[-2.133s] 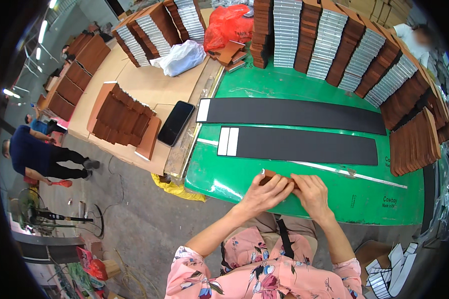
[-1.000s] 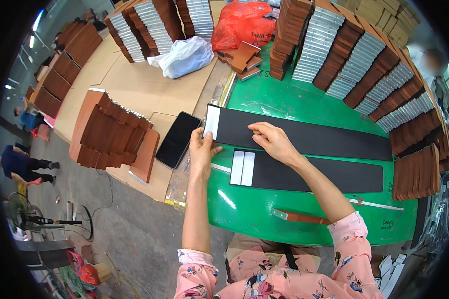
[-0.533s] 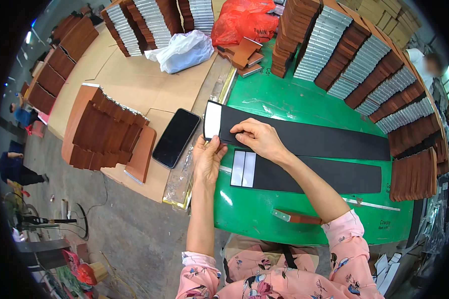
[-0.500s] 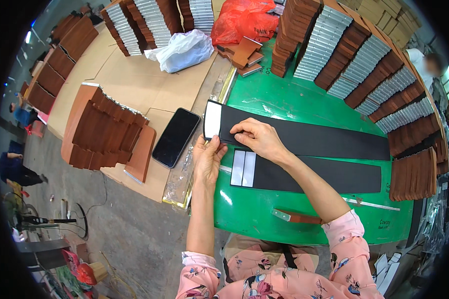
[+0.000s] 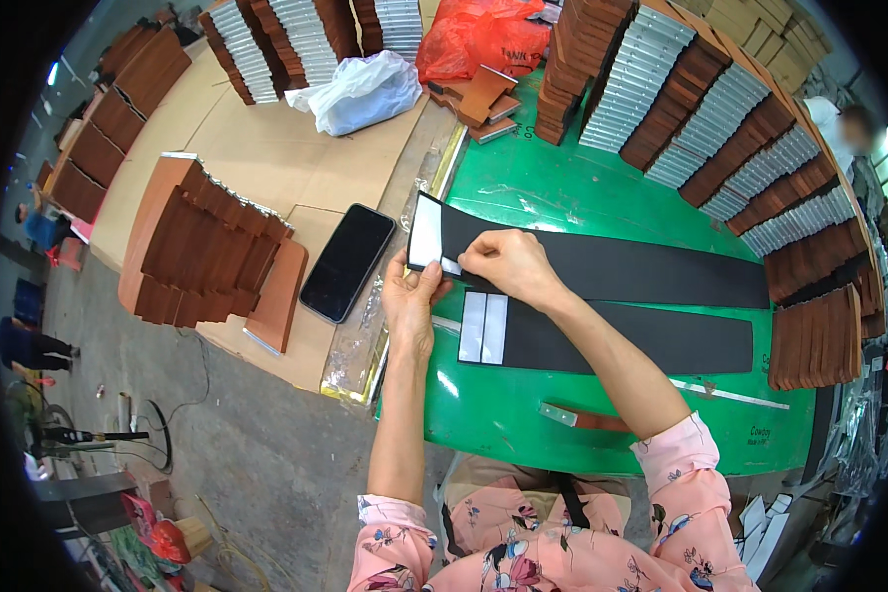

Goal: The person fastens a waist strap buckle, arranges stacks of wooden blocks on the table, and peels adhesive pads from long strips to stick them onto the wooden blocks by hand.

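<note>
A long black strip (image 5: 622,268) lies across the green surface, its left end raised in my left hand (image 5: 410,304). My left thumb presses on that end, with the fingers beneath it. A white patch (image 5: 426,233) covers the end, its right edge now slanting. My right hand (image 5: 513,264) is closed in a pinch at the patch's lower right corner, where a small white piece of film (image 5: 451,265) shows at the fingertips. Nearer to me lies a second black strip (image 5: 622,335), flat, with two white patches (image 5: 483,328) side by side on its left end.
A black phone (image 5: 348,262) lies on cardboard to the left, beside a stack of brown curved pieces (image 5: 207,247). Tall brown and silver stacks (image 5: 701,109) line the far right. White (image 5: 370,94) and red (image 5: 479,39) plastic bags sit far back. A brown piece (image 5: 587,418) lies near the front edge.
My right fingertips have shifted slightly left and toward the patch's lower corner. The white patch's right edge has gone from straight to slanted, with a small white piece at my fingertips.
</note>
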The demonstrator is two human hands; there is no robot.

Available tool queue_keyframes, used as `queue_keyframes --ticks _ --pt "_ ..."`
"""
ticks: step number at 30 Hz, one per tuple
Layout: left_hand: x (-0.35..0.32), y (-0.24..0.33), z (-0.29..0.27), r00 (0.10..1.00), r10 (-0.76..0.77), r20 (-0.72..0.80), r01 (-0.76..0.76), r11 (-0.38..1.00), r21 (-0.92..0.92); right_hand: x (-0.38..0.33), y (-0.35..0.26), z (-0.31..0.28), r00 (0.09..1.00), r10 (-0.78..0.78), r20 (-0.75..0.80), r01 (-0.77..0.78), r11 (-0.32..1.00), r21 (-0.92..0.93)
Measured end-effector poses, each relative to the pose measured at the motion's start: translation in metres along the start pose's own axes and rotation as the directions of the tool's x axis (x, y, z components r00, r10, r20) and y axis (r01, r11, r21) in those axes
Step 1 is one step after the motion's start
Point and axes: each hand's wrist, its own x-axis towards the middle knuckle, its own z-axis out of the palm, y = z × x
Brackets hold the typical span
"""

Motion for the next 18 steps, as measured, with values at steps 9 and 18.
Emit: queue_keyframes --ticks 9,18 --pt "-0.04 0.011 -0.007 0.611 0.725 0.317 -0.388 -0.076 0.919 -0.03 0.032 -0.022 0.975 0.205 0.085 -0.188 0.561 0.806" --pt "-0.129 0.023 0.041 0.938 -0.015 0.345 0.022 1.0 -0.017 -0.133 0.019 -0.038 0.852 -0.363 -0.378 0.464 0.857 0.223"
